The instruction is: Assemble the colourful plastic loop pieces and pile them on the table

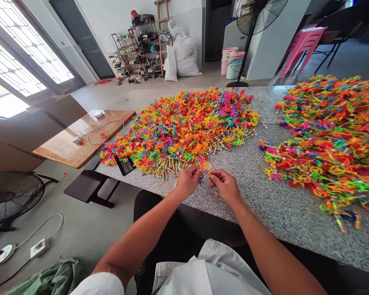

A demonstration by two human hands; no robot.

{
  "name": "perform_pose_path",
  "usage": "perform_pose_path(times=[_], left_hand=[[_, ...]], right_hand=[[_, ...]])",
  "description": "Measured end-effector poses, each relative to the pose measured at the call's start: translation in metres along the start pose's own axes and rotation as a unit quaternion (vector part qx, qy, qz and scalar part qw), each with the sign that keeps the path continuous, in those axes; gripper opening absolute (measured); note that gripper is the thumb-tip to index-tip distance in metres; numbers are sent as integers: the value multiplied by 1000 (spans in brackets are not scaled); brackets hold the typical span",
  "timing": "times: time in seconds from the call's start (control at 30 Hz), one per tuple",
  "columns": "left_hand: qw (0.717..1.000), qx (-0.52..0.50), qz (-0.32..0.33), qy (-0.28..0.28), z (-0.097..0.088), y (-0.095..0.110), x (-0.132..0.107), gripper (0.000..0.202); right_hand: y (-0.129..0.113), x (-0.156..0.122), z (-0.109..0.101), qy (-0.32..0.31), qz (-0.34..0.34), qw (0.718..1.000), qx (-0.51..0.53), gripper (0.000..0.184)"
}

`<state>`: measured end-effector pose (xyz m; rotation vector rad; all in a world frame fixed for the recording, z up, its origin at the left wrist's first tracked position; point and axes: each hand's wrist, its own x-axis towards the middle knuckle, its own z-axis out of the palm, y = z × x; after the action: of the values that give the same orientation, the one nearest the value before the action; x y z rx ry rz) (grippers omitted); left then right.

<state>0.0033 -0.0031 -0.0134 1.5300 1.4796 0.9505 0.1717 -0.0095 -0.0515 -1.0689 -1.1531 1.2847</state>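
Above the front edge of the speckled granite table (258,196), my two hands almost meet. My left hand (187,180) pinches a small coloured plastic piece; an orange looped part (207,165) and a dark blue part (201,178) show by its fingertips. Closed in a pinch as well, my right hand (226,187) grips something small and orange, mostly covered by the fingers. Just beyond them spreads a large heap of bright plastic pieces (184,123). Several short patterned tubes (167,166) lie along its near side.
A second coloured heap (332,151) covers the table's right side. A black slotted plastic basket (125,165) sits at the left edge. Beyond are a wooden board (89,135), a floor fan (10,196), a standing fan (253,24) and white sacks (186,55).
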Motion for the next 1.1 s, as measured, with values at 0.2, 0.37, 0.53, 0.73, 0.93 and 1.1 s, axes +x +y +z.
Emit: perform_pose_path(times=[0.2, 0.37, 0.53, 0.73, 0.93, 1.1], left_hand=[[995, 87, 37, 8, 5, -16, 9, 32], [984, 144, -22, 100, -41, -34, 24, 25], [941, 327, -57, 67, -70, -46, 16, 21], [915, 398, 22, -56, -64, -45, 6, 43], [935, 349, 24, -51, -64, -54, 12, 44], [945, 326, 4, -16, -58, -61, 7, 28]], right_hand=[[1, -7, -8, 15, 25, 997, -72, 35], [1, 6, -57, 262, 25, 963, 63, 39], [5, 18, -44, 231, 70, 970, 38, 35], [12, 8, 49, -92, -41, 937, -335, 18], [14, -2, 81, -160, -61, 828, -534, 17], [13, 2, 83, -137, -36, 815, -561, 20]])
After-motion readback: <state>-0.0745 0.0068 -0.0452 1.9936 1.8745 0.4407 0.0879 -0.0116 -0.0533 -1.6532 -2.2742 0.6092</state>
